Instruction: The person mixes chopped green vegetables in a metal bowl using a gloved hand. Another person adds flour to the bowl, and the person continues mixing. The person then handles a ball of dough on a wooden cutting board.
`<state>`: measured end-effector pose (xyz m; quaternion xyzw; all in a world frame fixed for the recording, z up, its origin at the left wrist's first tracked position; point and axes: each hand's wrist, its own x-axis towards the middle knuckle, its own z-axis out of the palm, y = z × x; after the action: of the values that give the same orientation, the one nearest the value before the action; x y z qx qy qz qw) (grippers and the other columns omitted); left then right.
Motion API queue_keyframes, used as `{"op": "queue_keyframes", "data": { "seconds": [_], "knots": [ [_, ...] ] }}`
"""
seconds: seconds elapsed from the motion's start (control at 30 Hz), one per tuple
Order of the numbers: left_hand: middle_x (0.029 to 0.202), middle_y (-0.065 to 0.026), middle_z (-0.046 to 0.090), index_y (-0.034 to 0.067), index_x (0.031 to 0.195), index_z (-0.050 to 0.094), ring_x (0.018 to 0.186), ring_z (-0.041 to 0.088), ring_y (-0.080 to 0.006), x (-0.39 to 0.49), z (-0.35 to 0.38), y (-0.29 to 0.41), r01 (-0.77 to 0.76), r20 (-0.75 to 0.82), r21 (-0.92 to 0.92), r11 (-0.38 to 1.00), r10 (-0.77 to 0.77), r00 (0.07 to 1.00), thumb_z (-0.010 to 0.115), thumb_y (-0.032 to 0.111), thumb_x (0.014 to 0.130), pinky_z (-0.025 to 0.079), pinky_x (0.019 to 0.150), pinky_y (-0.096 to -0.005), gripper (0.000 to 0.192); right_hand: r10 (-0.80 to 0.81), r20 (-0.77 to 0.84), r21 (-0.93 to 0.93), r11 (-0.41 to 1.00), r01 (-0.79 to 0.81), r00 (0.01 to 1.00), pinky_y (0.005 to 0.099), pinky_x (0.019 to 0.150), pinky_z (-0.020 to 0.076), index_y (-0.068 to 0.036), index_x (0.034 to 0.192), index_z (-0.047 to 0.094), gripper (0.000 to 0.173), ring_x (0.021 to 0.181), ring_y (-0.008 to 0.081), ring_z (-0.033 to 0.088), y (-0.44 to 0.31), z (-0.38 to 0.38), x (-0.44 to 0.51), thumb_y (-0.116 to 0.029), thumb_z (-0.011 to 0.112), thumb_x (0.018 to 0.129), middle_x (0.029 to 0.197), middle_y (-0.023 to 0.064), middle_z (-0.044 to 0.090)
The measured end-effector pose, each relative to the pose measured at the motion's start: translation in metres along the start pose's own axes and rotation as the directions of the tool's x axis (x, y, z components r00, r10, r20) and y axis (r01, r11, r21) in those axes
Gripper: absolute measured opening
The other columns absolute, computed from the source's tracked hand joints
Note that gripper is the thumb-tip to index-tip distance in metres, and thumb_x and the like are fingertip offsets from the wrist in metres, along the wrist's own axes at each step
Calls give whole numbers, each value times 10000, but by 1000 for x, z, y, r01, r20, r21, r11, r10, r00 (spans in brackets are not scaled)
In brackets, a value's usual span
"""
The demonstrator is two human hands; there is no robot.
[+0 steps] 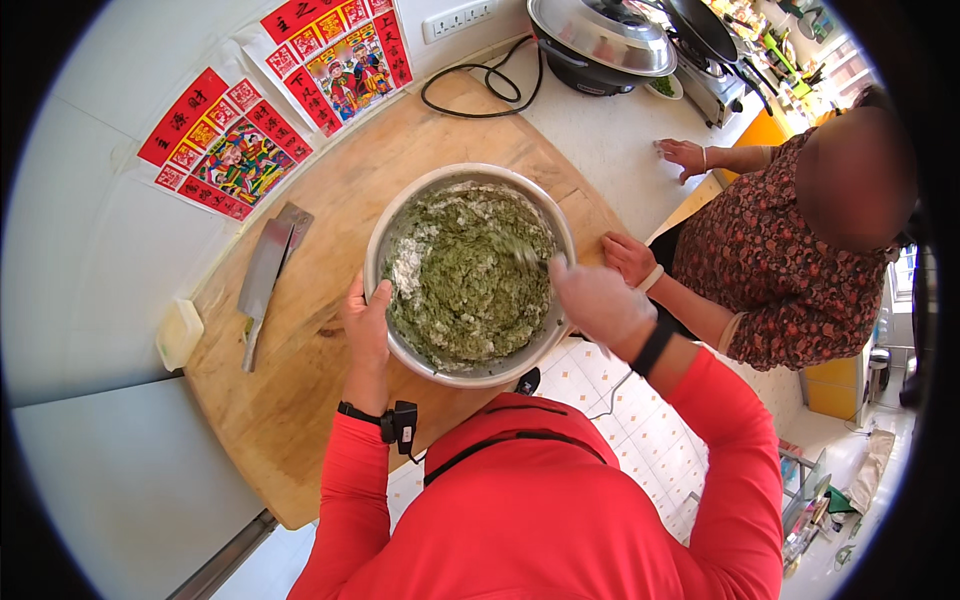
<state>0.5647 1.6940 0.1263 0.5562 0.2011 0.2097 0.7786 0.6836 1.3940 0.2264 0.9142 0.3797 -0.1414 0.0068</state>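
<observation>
A wide steel bowl (450,377) stands on the wooden board, filled with a chopped green mixture (480,289). Dry white flour (409,262) lies in a patch along the mixture's left side. My left hand (366,319) grips the bowl's left rim, thumb over the top edge. At the opposite rim my right hand (606,304), blurred by motion, holds a metal utensil (526,251) that dips into the mixture. The utensil looks like a fork, but blur hides its exact shape.
Two cleavers (268,259) lie left on the wooden board (315,435), beside a pale plastic container (180,334). A co-worker (780,262) stands at right, one hand (628,259) at the board's edge. Behind are a lidded electric pan (600,52), its cord (487,112) and a gas stove (709,94).
</observation>
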Motion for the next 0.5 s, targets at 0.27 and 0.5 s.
{"op": "queue_keyframes", "data": {
  "seconds": [0.27,0.5],
  "knots": [
    [1042,28,632,-10,1307,596,881,532,-51,1,3,1,28,24,-21,999,-27,999,643,73,953,430,811,-219,367,-275,-116,171,941,292,954,453,505,527,50,1221,451,367,626,347,677,-56,36,-1,-42,514,871,693,166,633],
    [1042,27,636,-7,1303,598,881,532,-52,1,2,-1,0,21,-7,1000,1,1000,637,74,955,429,810,-224,359,-1,-34,74,997,3,999,454,527,549,58,1111,480,238,641,344,699,-19,9,-16,-67,492,909,729,176,668]
  ]
}}
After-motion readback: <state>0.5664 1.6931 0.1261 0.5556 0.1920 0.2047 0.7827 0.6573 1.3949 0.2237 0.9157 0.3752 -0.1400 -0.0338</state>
